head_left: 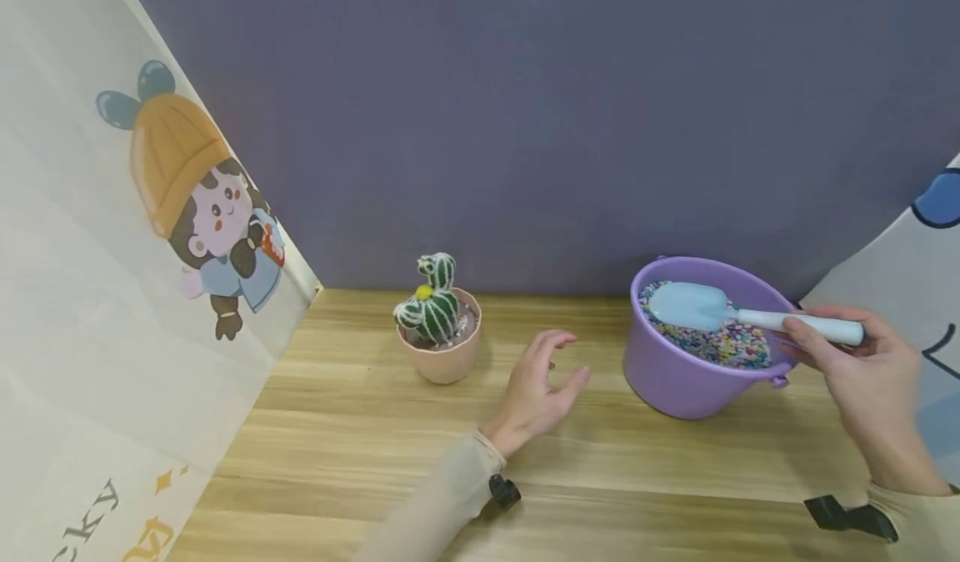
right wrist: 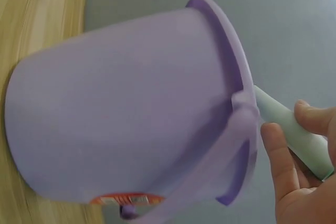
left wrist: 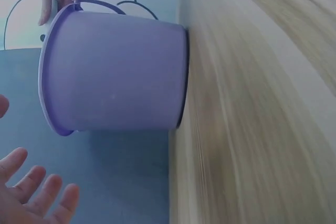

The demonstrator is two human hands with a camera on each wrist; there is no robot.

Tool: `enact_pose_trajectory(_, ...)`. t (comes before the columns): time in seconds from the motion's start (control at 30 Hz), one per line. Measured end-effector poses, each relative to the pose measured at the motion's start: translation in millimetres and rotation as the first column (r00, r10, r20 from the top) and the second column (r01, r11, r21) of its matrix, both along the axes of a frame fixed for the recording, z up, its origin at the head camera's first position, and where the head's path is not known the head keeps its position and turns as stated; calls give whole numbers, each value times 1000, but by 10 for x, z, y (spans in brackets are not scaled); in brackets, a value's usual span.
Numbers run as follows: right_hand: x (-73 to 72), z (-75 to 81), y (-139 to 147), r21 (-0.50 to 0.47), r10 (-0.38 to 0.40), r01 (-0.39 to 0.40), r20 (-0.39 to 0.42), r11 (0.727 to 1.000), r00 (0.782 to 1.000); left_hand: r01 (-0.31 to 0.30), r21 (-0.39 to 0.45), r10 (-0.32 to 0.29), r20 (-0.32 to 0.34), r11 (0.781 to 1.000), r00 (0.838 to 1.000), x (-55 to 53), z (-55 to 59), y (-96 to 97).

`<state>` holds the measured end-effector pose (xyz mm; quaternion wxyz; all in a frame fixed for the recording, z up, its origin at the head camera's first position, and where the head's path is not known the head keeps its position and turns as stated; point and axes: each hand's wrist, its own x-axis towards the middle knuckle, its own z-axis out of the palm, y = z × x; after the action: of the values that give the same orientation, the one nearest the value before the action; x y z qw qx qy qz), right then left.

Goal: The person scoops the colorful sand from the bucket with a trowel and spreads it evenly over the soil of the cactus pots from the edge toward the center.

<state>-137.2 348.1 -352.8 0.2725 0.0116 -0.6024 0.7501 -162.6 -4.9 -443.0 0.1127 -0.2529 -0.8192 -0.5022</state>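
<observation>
A light blue toy shovel [head_left: 688, 306] lies over the rim of a purple bucket [head_left: 678, 387], its blade above many small colourful beads [head_left: 720, 343]. My right hand [head_left: 873, 370] holds the shovel's handle at the bucket's right side, thumb on top. In the right wrist view the pale handle [right wrist: 294, 129] rests between thumb and fingers. My left hand [head_left: 534, 391] hovers over the table between the bucket and a potted cactus [head_left: 437, 316], fingers spread and slightly bent, holding nothing. The left wrist view shows its fingers [left wrist: 44, 195] apart from the bucket.
The wooden table [head_left: 360, 454] ends at a dark blue-grey panel [head_left: 525, 128] behind. On the left stands a white panel [head_left: 67, 295] with a cartoon figure. Another printed panel [head_left: 941, 295] is on the right. The bucket's handle [right wrist: 199, 177] hangs down its side.
</observation>
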Motion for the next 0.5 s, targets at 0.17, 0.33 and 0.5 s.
enact_pose_trajectory(0.17, -16, -22, 112, 65, -44, 41, 46, 997, 998, 13, -29, -12, 49, 999, 999, -55, 14, 160)
enact_pose_trajectory(0.33, -38, -26, 244, 166, -59, 49, 54, 985, 997, 13, -72, -8, 63, 997, 998, -116, 84, 410)
enact_pose_trajectory(0.5, -35, -24, 382, 219, -16, 3, 57, 976, 998, 1, -113, 10, 91, 994, 996, -182, 191, 587)
